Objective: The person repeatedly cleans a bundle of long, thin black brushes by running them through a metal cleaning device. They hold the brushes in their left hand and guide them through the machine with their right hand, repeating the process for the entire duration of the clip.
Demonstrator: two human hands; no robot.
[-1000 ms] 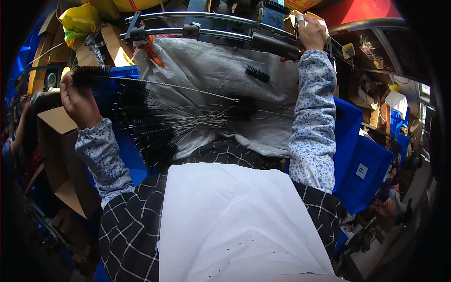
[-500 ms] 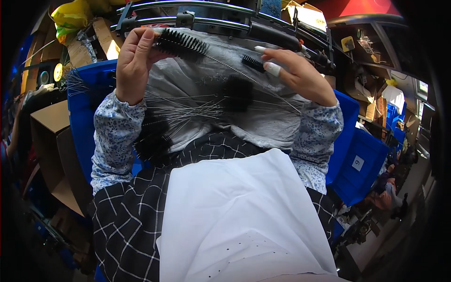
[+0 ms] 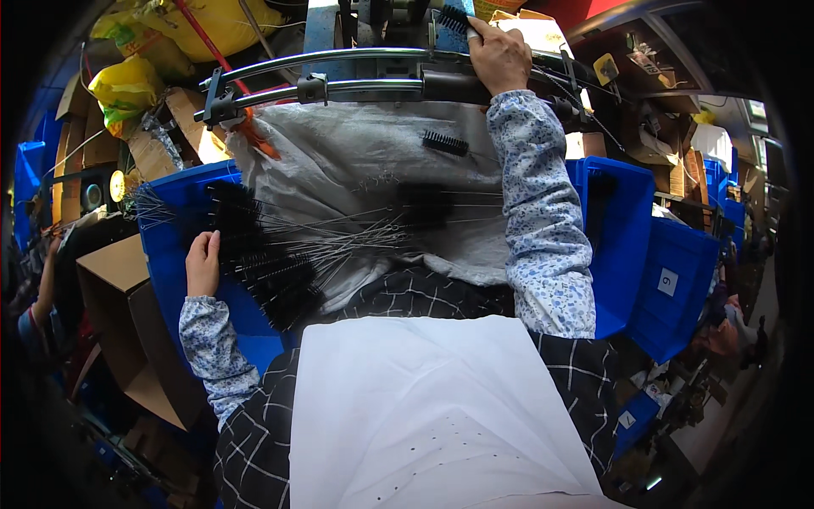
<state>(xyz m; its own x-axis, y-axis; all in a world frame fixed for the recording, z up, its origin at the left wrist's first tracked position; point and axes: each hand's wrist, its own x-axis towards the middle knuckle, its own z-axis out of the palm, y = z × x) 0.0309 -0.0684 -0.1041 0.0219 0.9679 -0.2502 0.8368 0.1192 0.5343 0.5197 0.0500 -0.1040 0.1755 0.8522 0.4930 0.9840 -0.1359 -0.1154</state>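
Your left hand [image 3: 202, 265] sits at the brush pile [image 3: 271, 254], hemmed in by the blue bin wall [image 3: 165, 246] on its outer side and bristles and wire stems on the other. The grey sack [image 3: 356, 157] between your arms lies mostly bare, save one loose brush [image 3: 445, 142]. Your right hand [image 3: 500, 55] is up at the curved metal rails [image 3: 339, 72], which bar the way beyond.

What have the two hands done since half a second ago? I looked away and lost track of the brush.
The left hand dropped from chest height to the pile of black wire-stemmed brushes by the blue bin; the brush it held up is no longer in it. The right hand rose to the curved metal bars, holding a brush at the machine. The grey sack and white apron stayed put.
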